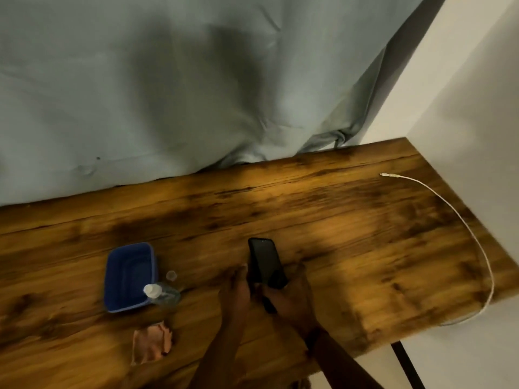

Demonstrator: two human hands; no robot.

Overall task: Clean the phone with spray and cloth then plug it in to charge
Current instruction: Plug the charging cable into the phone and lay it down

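A black phone (265, 262) is held just above the wooden table (337, 220), screen up, its top pointing away from me. Both hands grip its near end: my left hand (238, 287) on its left side, my right hand (292, 293) on its right side and underneath. A small clear spray bottle (163, 293) lies on its side to the left, its loose clear cap (171, 275) just beyond it. A pinkish cloth (151, 342) lies crumpled near the table's front. A white charging cable (460, 220) curves along the table's right end, its plug (384, 174) at the far right.
A blue plastic tray (123, 276) sits left of the bottle. A grey-blue sheet (168, 94) hangs behind the table. A white wall (477, 108) bounds the right side, and a dark table leg (404, 363) shows below the right edge.
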